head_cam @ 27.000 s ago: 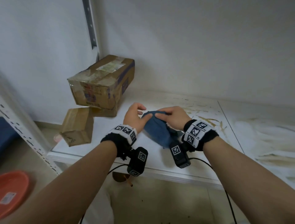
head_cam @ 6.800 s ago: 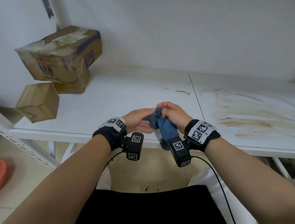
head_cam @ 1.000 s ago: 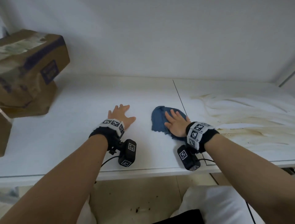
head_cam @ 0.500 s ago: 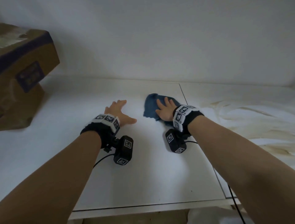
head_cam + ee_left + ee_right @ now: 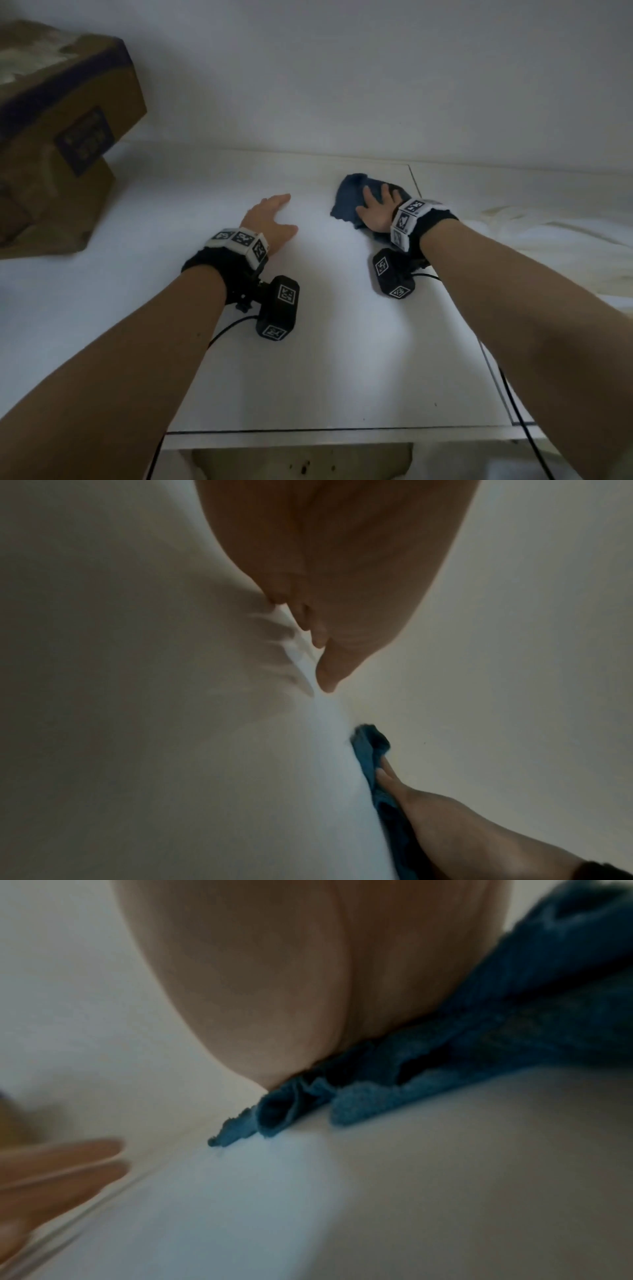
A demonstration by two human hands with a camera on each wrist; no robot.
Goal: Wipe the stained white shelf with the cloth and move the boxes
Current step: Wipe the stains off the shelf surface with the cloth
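Observation:
A blue cloth [image 5: 347, 200] lies flat on the white shelf [image 5: 308, 359], near the back wall. My right hand [image 5: 375, 205] presses on it with straight, spread fingers. My left hand [image 5: 270, 219] rests flat on the bare shelf just left of the cloth. In the left wrist view the left hand [image 5: 329, 615] lies against the shelf, with the cloth [image 5: 371, 753] under the right hand [image 5: 428, 813] beyond it. The right wrist view shows the palm on the crumpled cloth [image 5: 479, 1056]. Stacked cardboard boxes [image 5: 58, 137] stand at the far left.
Brownish stains [image 5: 548, 233] streak the shelf panel right of a seam [image 5: 416, 181]. The white back wall [image 5: 342, 85] rises close behind the hands. The shelf's front edge [image 5: 308, 437] runs below my forearms, with floor visible under it.
Over the last second my right hand has slid the cloth toward the back wall. The left hand has stayed flat beside it, and my head has leaned closer.

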